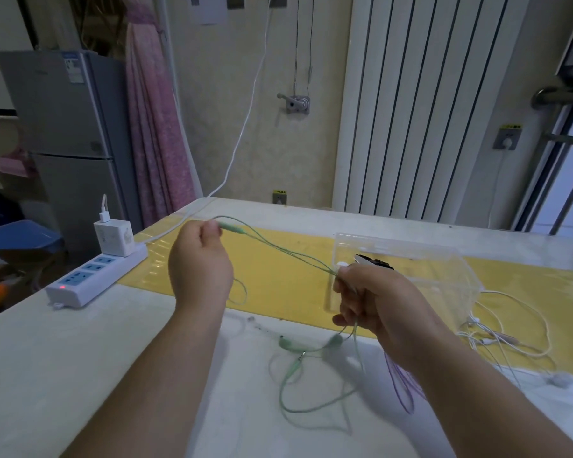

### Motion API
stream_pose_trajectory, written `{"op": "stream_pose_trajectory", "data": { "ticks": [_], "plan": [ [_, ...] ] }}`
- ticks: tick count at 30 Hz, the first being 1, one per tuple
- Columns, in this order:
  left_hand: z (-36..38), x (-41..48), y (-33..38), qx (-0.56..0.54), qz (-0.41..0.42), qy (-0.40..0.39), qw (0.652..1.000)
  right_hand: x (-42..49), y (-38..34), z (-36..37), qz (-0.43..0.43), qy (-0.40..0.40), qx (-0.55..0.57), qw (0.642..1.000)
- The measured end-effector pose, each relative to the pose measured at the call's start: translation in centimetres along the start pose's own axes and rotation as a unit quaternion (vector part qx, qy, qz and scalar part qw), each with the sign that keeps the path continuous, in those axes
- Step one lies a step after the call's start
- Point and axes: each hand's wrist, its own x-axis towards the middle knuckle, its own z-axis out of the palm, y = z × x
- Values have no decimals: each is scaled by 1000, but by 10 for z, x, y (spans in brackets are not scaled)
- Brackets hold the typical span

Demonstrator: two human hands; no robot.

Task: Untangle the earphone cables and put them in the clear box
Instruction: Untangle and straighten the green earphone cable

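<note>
My left hand is raised over the table and pinches the green earphone cable near its inline piece. The cable runs taut to my right hand, which grips the same green cable; its earbuds and plug dangle down to the tabletop in loops. A purple cable hangs below my right wrist. The clear box stands on the yellow mat just behind my right hand, with a small dark object inside. White earphone cables lie tangled to the right of the box.
A white power strip with a charger plugged in sits at the table's left edge, its white cord running up the wall. The yellow mat crosses the pale table. A radiator and a grey fridge stand beyond the table.
</note>
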Motion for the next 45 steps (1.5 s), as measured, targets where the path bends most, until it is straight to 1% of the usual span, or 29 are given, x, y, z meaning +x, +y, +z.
{"op": "stream_pose_trajectory", "data": {
  "ticks": [1,3,5,6,7,8,9,10,11,12,13,14,15,16,17,18,19,21,23,25,28,30,32,35,37,39,41,43,45],
  "plan": [
    [-1,2,-2,5,-9,9,1000,0,0,-1,-2,-8,27,1000],
    [-2,4,-4,28,-23,-20,999,1,-1,-3,-26,-6,82,996],
    [-1,0,-3,75,-38,-93,992,2,-2,-4,-58,15,99,993],
    [0,-2,-4,126,-36,-133,982,3,-2,-4,-73,27,90,993],
    [1,-5,-3,190,-20,-169,967,4,-1,-3,-84,39,68,993],
    [3,-9,-2,247,16,-190,950,5,2,-3,-92,54,33,994],
    [5,-12,-2,260,68,-190,944,7,4,-2,-98,68,-16,993],
    [5,-16,0,227,133,-186,947,7,7,-1,-106,82,-75,988],
    [5,-19,3,166,198,-192,947,8,9,0,-115,90,-127,981],
    [5,-21,5,91,235,-228,940,8,11,1,-122,92,-163,975],
    [4,-24,8,25,241,-284,928,8,12,3,-127,89,-184,971],
    [4,-27,9,-26,222,-347,911,7,13,4,-130,84,-200,968],
    [6,-29,10,-46,203,-404,891,6,13,5,-132,79,-211,965],
    [9,-30,9,-38,194,-443,875,5,13,6,-134,74,-213,965],
    [12,-32,7,-17,197,-463,864,5,12,7,-134,68,-197,969],
    [14,-32,6,2,191,-470,862,4,11,7,-128,61,-160,977],
    [15,-32,5,10,164,-469,868,4,10,7,-114,53,-109,986],
    [13,-30,8,-17,94,-458,884,3,7,6,-74,30,-14,997],
    [9,-29,12,-79,50,-414,905,0,6,4,-34,-2,24,999],
    [9,-25,16,-143,-9,-335,931,-1,5,2,5,-33,33,999],
    [10,-17,14,-158,-74,-216,961,0,4,-1,13,-56,37,998],
    [11,-13,9,-144,-99,-167,970,1,4,-1,6,-58,25,998],
    [11,-12,7,-128,-104,-140,976,1,6,0,22,-69,3,997],
    [10,-13,7,-99,-71,-116,986,-1,7,2,38,-87,-28,995],
    [8,-10,6,-90,-53,-104,989,-1,6,1,32,-82,-11,996],
    [5,-8,7,-107,-74,-103,986,0,6,0,23,-58,14,998],
    [3,-9,10,-111,-95,-120,982,1,5,-1,10,-30,27,999],
    [0,-13,13,-84,-83,-149,982,1,6,-1,-7,-11,32,999],
    [-1,-16,16,-80,-59,-190,977,1,6,1,-18,-3,31,999]
  ]
}}
